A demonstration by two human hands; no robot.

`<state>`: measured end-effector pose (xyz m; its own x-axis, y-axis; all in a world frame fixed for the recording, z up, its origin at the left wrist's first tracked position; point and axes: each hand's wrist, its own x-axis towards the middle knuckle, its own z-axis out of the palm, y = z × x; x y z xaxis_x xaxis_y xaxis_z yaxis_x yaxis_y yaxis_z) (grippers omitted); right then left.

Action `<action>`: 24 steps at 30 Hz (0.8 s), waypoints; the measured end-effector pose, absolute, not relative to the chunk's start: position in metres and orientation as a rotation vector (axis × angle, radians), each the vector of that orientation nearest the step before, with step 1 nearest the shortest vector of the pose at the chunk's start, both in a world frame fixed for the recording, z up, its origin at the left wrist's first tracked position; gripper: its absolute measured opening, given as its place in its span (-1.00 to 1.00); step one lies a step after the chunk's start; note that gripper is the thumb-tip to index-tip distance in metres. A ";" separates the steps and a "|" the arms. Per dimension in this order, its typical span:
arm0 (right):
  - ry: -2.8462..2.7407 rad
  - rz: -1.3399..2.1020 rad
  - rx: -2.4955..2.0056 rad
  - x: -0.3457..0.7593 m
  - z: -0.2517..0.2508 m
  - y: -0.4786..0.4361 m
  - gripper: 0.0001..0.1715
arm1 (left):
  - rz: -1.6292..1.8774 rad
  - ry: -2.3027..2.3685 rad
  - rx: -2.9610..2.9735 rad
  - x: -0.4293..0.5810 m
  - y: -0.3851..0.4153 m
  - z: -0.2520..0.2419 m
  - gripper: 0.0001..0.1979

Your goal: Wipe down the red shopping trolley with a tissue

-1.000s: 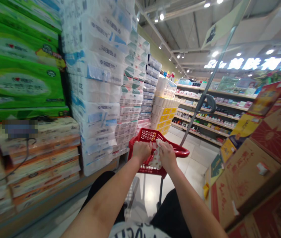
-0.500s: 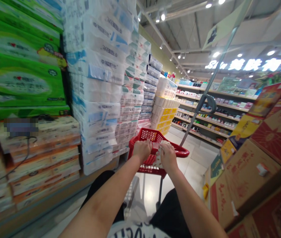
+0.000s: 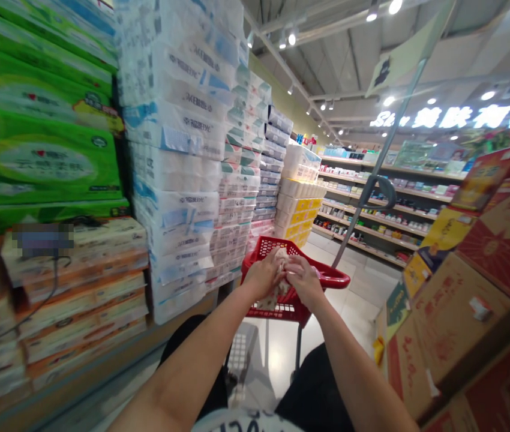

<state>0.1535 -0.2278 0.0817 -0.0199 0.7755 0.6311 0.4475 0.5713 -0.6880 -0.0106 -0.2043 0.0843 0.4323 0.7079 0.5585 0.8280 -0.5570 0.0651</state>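
My left hand point(image 3: 264, 279) is closed on a cream cloth point(image 3: 269, 301) with a small dark pattern. Part of the cloth bunches up above the fingers and part hangs down below them. Close beside it, my right hand point(image 3: 304, 279) is also closed, its fingertips pinching the same bunched cloth. Both hands are over the near end of a red shopping basket cart point(image 3: 332, 278), at its handle. The hands hide most of the handle, so whether the right palm rests on it I cannot tell.
Stacked white paper packs point(image 3: 187, 180) rise on the left, beside green tissue packs point(image 3: 43, 156) and orange-white packs point(image 3: 88, 300). Cardboard cartons point(image 3: 466, 306) line the right. A grey pole point(image 3: 358, 210) stands behind the cart. Stocked shelves point(image 3: 381, 234) cross the back.
My left hand has come off the cart's handle and closed on the cloth that was in my right hand. The cloth has shifted left between both hands. The cart appears slightly lower and further right.
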 end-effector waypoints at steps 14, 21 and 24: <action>-1.708 -0.519 -1.530 0.186 0.050 -0.213 -0.53 | -0.825 -1.509 -2.201 -0.025 -0.202 0.077 -0.72; -1.683 -0.515 -1.538 0.179 0.055 -0.207 -0.53 | -0.937 -1.377 -2.206 -0.018 -0.209 0.057 -0.65; -1.698 -0.493 -1.546 0.180 0.056 -0.208 -0.53 | -0.942 -1.376 -2.228 -0.020 -0.210 0.056 -0.65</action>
